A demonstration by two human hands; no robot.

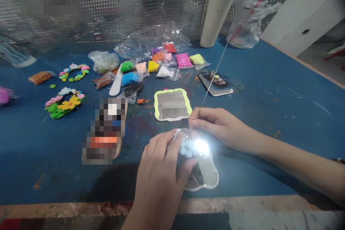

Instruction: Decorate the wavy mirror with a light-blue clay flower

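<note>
A wavy-edged mirror (210, 172) lies near the table's front edge, with pale blue clay pieces (185, 148) at its upper left and a bright light reflection. My left hand (161, 161) rests on the mirror's left side, fingers curved and thumb apart, steadying it. My right hand (212, 124) pinches a long thin stick (215, 72) just above the mirror's top edge; the stick slants up and to the right. Its lower tip is hidden by my fingers. Behind the hands lies a second mirror (172, 105) edged partly with yellow-green clay.
Bagged coloured clay (130, 78) fills the back middle. Two clay flower rings (69, 104) lie left, near a blurred phone (107, 129). A white spatula (115, 83), a small card stack (217, 83), a tall cup (218, 14) and a plastic bag (245, 28) are also there.
</note>
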